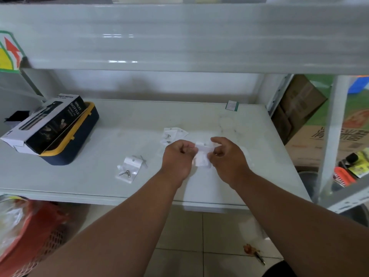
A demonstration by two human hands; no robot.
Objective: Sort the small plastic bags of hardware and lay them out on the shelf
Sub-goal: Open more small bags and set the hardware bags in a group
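Both hands hover over the white shelf (pixel 249 152), holding a small stack of clear plastic bags (pixel 202 156) between them. My left hand (pixel 176 158) pinches the stack's left edge with curled fingers. My right hand (pixel 227 156) grips its right edge with thumb and fingertips. Two bags with small screws (pixel 172 134) lie flat just behind my hands. Another bag with a metal fitting (pixel 127 171) lies to the left near the front edge, a second bag (pixel 140 159) partly under it.
A navy and yellow tray (pixel 79 136) holding a spray bottle box (pixel 50 124) sits at the shelf's left. A small packet (pixel 231 105) leans at the back right. The upper shelf (pixel 179 41) overhangs. Cardboard boxes (pixel 299 108) stand to the right, a red basket (pixel 30 232) lower left.
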